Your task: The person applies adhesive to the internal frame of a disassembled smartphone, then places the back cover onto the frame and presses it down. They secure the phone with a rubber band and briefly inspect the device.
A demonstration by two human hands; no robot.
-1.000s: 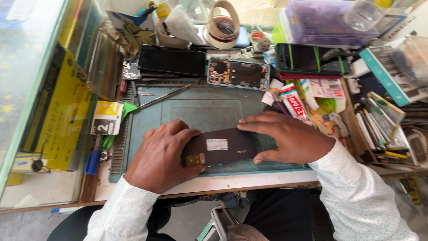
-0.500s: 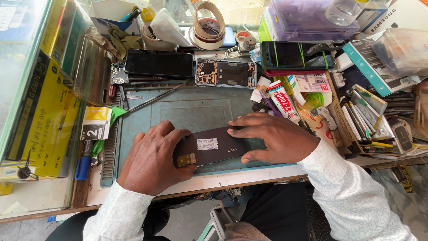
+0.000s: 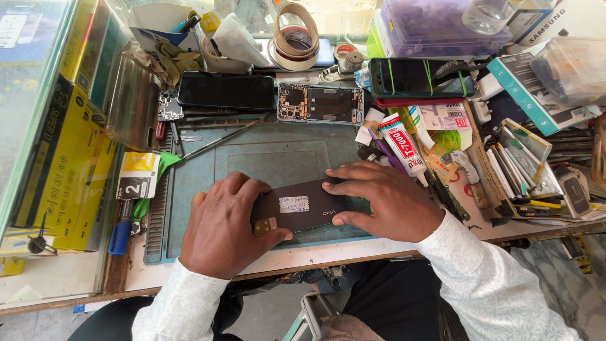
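A dark phone back cover [image 3: 303,208] with a white sticker lies flat on the teal work mat [image 3: 271,155], near the front edge of the bench. My left hand [image 3: 221,227] covers its left end, with the thumb pressed on its lower left corner. My right hand [image 3: 385,202] grips its right end, fingers curled over the top and bottom edges. Behind, on the mat's far edge, lie an opened phone [image 3: 320,104] with bare circuit parts and a black phone [image 3: 225,93] with a dark screen.
A glue tube [image 3: 401,144] and tools lie right of the mat. Tape rolls [image 3: 295,28], a phone bound with green bands [image 3: 416,77] and a purple plastic box [image 3: 435,25] stand at the back. Yellow boxes [image 3: 53,170] and a glass case fill the left.
Both hands stay on the back cover with hardly any movement. The view has shifted slightly, so the bench sits a little further left and lower in frame.
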